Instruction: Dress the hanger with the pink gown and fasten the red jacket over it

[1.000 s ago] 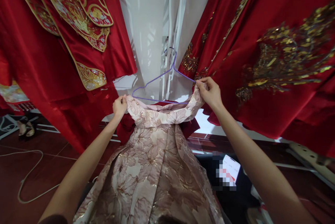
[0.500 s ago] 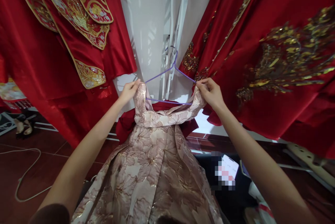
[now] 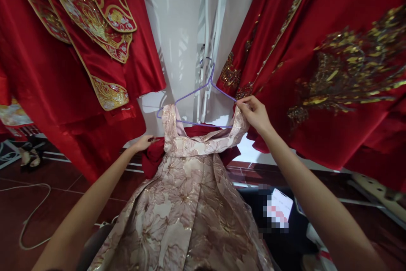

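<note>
A pale pink and gold floral dress (image 3: pixel 177 190) hangs on a thin purple hanger (image 3: pixel 195 90), its wide shoulder straps over the hanger's ends. With thumb and fingers, my right hand (image 3: pixel 255 112) pinches the top of the right strap at the hanger's end. The left strap (image 3: pixel 169 123) sits on the hanger untouched, with the hanger's tip poking out beside it. Lower down at the left, my left hand (image 3: pixel 144 143) has its fingers closed at the edge of a dark red cloth (image 3: pixel 154 157), which shows behind the dress's top on both sides.
Red gowns with gold embroidery hang to the left (image 3: pixel 111 59) and right (image 3: pixel 336 80). Between them is a whitish backdrop (image 3: pixel 174 21). A lit phone (image 3: pixel 282 205) lies on a dark surface at lower right. High-heeled shoes (image 3: pixel 30 157) and a white cable (image 3: pixel 28 216) are at left.
My left hand has let go of the left strap and moved down and left to the dark red cloth. My right hand stays at the right strap.
</note>
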Motion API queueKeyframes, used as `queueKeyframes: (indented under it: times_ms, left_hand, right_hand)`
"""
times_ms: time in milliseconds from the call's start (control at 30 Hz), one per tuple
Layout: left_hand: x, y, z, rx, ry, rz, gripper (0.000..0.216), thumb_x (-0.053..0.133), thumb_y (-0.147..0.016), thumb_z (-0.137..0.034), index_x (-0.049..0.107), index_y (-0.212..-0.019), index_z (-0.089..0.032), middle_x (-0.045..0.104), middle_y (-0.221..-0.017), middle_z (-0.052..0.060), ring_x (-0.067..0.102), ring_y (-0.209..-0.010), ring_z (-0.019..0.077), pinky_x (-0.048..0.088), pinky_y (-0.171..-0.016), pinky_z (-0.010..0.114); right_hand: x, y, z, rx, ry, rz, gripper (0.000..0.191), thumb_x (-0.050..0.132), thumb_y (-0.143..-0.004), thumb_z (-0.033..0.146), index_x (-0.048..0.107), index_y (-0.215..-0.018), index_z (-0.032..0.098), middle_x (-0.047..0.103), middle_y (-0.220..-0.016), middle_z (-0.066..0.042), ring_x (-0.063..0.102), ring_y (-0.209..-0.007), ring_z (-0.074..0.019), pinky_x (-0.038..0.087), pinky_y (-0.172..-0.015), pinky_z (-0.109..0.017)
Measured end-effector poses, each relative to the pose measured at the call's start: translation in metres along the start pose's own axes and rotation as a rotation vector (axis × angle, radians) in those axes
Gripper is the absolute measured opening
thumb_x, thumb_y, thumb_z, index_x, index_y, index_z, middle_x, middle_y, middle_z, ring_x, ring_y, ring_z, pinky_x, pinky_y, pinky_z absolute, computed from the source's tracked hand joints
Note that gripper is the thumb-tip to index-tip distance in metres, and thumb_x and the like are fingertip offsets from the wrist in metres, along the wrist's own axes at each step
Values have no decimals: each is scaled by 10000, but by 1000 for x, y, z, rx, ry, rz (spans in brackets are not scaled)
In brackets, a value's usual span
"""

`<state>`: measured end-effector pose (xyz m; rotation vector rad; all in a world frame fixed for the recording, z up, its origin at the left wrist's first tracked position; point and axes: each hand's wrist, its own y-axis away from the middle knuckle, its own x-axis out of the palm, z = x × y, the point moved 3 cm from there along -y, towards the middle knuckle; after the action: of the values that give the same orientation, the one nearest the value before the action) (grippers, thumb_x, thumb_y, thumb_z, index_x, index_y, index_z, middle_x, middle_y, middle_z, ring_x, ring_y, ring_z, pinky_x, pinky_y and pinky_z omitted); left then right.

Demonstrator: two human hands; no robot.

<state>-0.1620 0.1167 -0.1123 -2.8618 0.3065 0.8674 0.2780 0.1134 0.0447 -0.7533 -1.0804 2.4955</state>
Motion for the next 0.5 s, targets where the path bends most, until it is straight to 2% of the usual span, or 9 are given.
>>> queueKeyframes:
  times_ms: [133,233,300,400,500]
  left_hand:
    - [-20,-2,-11,49,-36,-145,420,538,-735,-551,634,-874,-167,678,-910,52,599,-898,219,468,-818,302]
    - [-38,-14,-41,104,-182,-268,357,478,-791,-498,612,-837,-170,673,-879,56,596,-847,205,458,-822,307]
    - [-55,-25,-74,128,-317,-434,305,445,-827,-440,606,-869,-184,673,-888,55,598,-850,211,451,-820,319]
    - [-70,-32,-139,171,-472,-691,272,437,-858,-398,598,-961,-205,674,-970,85,612,-925,256,435,-829,349]
    - [-56,-26,-200,189,-494,-793,260,421,-883,-373,576,-1003,-202,673,-944,96,619,-939,267,433,-831,351]
  right_hand:
    - [2,-2,-3,3,-17,-7,238,591,-767,455,613,-809,222,646,-757,-14,570,-680,-168,443,-634,-287]
    - [2,-2,-3,18,-38,-5,260,594,-757,478,612,-792,221,636,-718,-6,559,-643,-160,436,-609,-280]
    - [1,-1,1,32,-42,1,268,600,-751,481,617,-791,217,640,-710,-6,562,-634,-160,433,-599,-277]
    - [-5,7,18,45,24,-22,281,597,-754,492,638,-797,217,672,-756,-15,592,-670,-177,443,-618,-293]
    - [-11,20,43,31,125,-45,291,593,-764,507,661,-803,226,700,-808,-31,626,-728,-213,460,-655,-323]
